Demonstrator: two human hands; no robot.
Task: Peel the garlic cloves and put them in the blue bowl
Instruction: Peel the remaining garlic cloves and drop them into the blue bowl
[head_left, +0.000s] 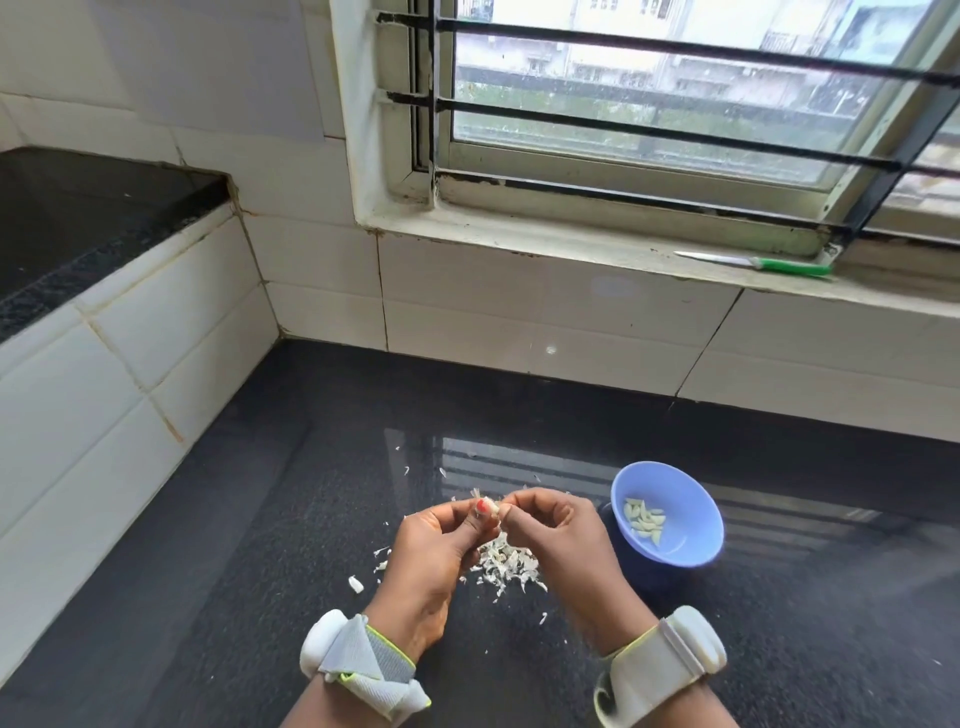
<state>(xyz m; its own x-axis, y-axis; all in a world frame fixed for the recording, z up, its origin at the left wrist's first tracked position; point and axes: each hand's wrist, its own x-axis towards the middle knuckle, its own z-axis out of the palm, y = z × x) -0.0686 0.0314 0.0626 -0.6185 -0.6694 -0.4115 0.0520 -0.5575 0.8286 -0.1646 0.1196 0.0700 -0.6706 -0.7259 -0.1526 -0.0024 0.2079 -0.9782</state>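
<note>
My left hand and my right hand meet above the black counter, both pinching one small garlic clove between the fingertips, with bits of papery skin sticking out of it. Under the hands lies a heap of white garlic peels. The blue bowl stands just right of my right hand and holds several peeled cloves. One loose white piece lies on the counter left of my left hand.
The black granite counter runs to a white tiled wall at the back and left. A green-handled knife lies on the window sill at the upper right. A raised black ledge is at the far left.
</note>
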